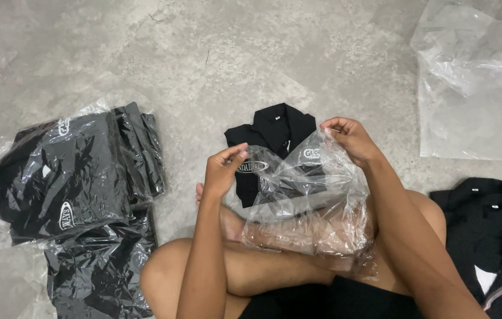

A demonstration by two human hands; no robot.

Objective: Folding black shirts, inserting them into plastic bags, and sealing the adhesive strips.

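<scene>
My left hand (pixel 222 171) and my right hand (pixel 350 139) each pinch an upper edge of a clear plastic bag (pixel 310 207), holding it spread above my crossed legs. Behind the bag a folded black collared shirt (pixel 274 133) with a white chest logo lies on the concrete floor, partly hidden by the plastic.
Several bagged black shirts (pixel 68 177) are piled on the floor at the left. Unbagged black shirts (pixel 490 224) lie stacked at the right. Loose clear plastic bags (pixel 475 88) rest at the upper right. My bare knees (pixel 168 272) sit below the bag.
</scene>
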